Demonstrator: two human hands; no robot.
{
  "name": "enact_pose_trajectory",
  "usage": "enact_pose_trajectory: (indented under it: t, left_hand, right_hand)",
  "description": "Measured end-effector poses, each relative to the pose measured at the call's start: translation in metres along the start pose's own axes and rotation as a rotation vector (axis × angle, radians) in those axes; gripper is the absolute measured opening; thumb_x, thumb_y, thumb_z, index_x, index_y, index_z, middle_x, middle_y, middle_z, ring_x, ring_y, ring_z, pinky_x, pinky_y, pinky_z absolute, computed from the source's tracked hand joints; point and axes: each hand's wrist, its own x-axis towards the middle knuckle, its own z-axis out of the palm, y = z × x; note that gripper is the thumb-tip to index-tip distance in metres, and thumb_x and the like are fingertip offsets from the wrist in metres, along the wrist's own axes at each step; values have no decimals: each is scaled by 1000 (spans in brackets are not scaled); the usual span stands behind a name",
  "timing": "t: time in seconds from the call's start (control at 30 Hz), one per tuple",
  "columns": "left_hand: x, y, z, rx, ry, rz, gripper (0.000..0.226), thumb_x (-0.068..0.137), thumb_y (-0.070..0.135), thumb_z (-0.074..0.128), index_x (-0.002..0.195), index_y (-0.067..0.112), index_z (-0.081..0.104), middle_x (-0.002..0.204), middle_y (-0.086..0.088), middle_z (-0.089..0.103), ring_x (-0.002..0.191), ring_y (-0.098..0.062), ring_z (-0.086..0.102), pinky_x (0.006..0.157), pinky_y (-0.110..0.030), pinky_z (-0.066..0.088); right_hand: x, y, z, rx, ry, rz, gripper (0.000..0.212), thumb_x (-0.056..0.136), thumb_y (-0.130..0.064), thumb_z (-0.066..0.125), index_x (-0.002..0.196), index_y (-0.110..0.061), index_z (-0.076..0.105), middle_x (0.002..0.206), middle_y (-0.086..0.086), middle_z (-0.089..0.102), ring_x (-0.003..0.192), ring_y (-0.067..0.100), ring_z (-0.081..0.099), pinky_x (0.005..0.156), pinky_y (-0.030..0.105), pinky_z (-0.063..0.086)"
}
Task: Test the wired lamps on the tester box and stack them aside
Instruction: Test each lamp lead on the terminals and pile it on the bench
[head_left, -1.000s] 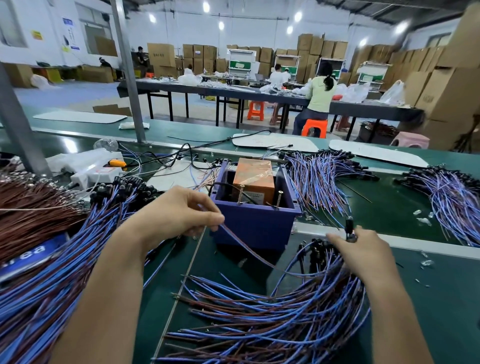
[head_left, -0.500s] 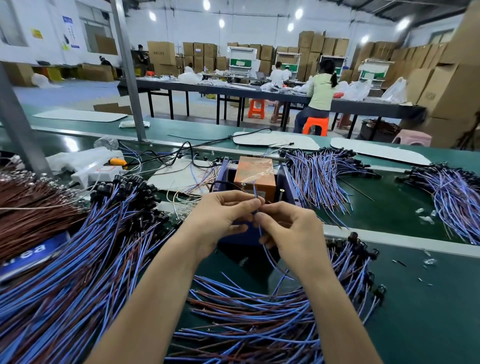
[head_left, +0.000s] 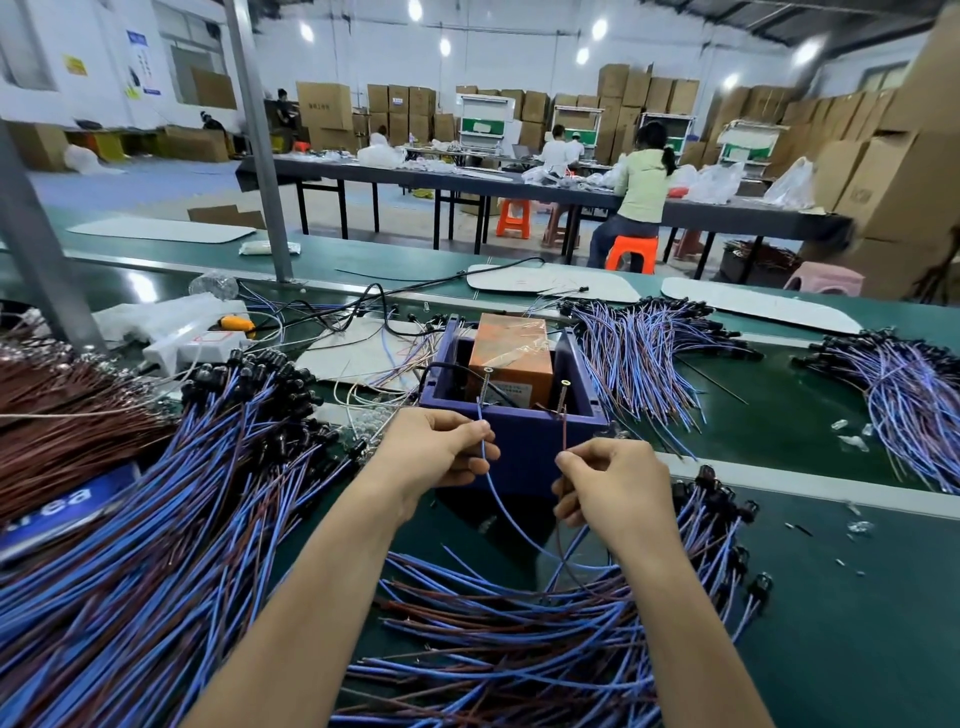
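Wired lamp (head_left: 519, 535) held up at near side of tester box (head_left: 524, 452), two thin insulated leads split apart. Blue lead (head_left: 485, 460) pinched between thumb and forefinger of left hand (head_left: 436, 452). Brown lead (head_left: 564, 434) pinched likewise by right hand (head_left: 613, 483). Other fingers of both hands curled in. Blue lead rising toward left metal screw (head_left: 485, 387), brown lead toward right metal screw (head_left: 562, 397); contact of tips with screws too small to tell. Below hands, both leads sagging in loose curve into near heap (head_left: 493, 649) in front of box; lamp head itself not told apart there.

Tester box: square open-topped tub of matt deep-blue plastic. Inside it, orange block (head_left: 511, 358) wrapped in glossy, wrinkled clear tape. Both threaded screws standing slightly tilted just inside front wall.

Near heap: fanned blue and brown leads, stripped ends pointing left, round black lamp caps (head_left: 727, 519) strung along right edge.

Left of box: far larger sheaf of lamps (head_left: 156, 545), caps clustered at its far end. Beyond that, dense bundle of reddish-brown wires (head_left: 62, 415).

Right of box, slightly behind: another fan of blue-leaded lamps (head_left: 639, 353). Well to right of that, one more pile (head_left: 904, 395).

Behind and left of box: white plastic power strip (head_left: 192, 345) among loose black cables.

Under everything: smooth dark-green belt (head_left: 831, 649), faintly glossy.
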Motion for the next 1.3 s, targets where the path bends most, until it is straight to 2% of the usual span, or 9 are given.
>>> enact_pose_trajectory:
  t: [0.17,0.4,0.77,0.93,1.1,1.3]
  left_hand:
    - [1,0,-2,42,-10,8,17,93,17,60,80,9,69,65,0,72,45,-3,58,49,-15,49]
    - [2,-1,-5,67,-15,23,15,92,17,62,80,10,69,66,0,72,45,-3,57,47,-14,47]
    - [2,0,-7,105,-38,36,15,91,16,62,79,10,69,66,0,73,45,-3,58,48,-15,49]
    - [2,-2,-3,90,13,56,18,92,15,62,76,10,69,61,1,71,43,-4,57,46,-15,48]
    - [3,-2,-1,66,76,52,20,91,16,62,74,7,69,59,0,69,42,-5,56,45,-15,47]
    - [3,-1,3,32,133,55,21,90,13,62,71,4,67,57,-3,66,40,-8,56,44,-15,46]
  right_hand:
    - [0,1,2,-36,-31,-25,22,90,-4,60,71,-12,66,48,0,63,35,10,57,38,18,44]
    - [1,1,5,-54,-66,-16,22,88,-3,60,69,-11,67,44,-2,61,34,9,54,37,17,42]
    - [3,0,-2,19,25,24,14,87,-3,57,79,-10,65,45,1,61,33,12,54,35,20,42]
    - [2,0,-3,2,40,22,12,88,-7,57,79,-13,63,50,5,63,34,12,54,35,19,40]
    - [3,0,-5,-7,65,9,12,87,-8,56,78,-13,62,49,3,62,31,7,50,34,14,36]
    - [3,2,-1,-44,38,-27,16,91,-12,58,77,-15,64,43,-2,59,31,5,48,37,14,38]
